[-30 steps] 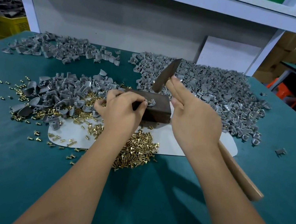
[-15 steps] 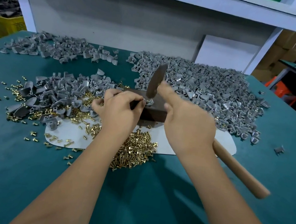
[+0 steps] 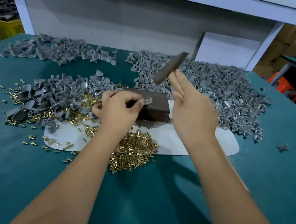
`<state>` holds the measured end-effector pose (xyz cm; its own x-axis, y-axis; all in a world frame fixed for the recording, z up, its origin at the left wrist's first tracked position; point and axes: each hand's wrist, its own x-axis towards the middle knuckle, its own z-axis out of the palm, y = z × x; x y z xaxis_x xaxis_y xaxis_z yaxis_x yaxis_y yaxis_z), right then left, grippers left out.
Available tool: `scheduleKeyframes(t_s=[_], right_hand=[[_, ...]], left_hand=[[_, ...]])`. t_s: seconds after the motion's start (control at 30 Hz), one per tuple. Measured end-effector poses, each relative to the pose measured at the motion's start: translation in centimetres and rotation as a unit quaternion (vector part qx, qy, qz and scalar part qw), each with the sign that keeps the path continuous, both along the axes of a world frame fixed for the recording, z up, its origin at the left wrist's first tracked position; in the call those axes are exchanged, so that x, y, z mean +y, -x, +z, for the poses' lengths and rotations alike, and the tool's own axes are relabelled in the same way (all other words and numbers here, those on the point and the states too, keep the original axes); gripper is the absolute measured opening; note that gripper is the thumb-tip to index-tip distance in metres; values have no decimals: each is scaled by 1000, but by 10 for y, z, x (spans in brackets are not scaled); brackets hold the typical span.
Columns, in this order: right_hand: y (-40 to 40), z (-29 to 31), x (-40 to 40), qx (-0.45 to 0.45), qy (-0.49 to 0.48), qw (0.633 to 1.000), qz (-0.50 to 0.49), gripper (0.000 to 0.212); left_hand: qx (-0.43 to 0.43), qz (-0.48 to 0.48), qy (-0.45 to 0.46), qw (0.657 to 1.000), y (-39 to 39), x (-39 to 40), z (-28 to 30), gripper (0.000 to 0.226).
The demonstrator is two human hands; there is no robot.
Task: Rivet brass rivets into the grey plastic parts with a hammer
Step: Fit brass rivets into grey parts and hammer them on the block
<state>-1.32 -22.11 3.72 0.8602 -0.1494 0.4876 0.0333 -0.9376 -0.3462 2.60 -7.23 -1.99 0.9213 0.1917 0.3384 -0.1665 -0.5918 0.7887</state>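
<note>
Yellow crate (image 3: 1, 27), orange stool (image 3: 283, 86)

No legible text (nothing readable)

The brass rivets (image 3: 133, 153) shine a glossy gold metal just in front of the block (image 3: 153, 105), which looks dark, matt and heavy. The grey plastic parts (image 3: 221, 92) behind it are smooth and dull. The hammer head (image 3: 170, 68) is dark, unpolished metal. The tabletop (image 3: 149, 198) has a matt teal covering under a smooth white sheet (image 3: 186, 142).
</note>
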Motion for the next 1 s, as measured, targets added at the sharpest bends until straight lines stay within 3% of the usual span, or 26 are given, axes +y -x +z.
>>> scheduleKeyframes(t_s=[0.1,0.6,0.83,1.0], right_hand=[[-8,-5,-10,15,-14,999,-49,44],[-19,-40,-40,132,0,983,-131,10],[-18,-38,-34,120,61,981,-137,13],[-16,-39,-34,109,54,984,-127,7]], left_hand=[[29,-17,52,998,0,0,3,12],[41,-20,55,997,4,1,7,11],[38,-18,39,998,4,1,7,10],[25,-21,27,999,4,2,5,7]])
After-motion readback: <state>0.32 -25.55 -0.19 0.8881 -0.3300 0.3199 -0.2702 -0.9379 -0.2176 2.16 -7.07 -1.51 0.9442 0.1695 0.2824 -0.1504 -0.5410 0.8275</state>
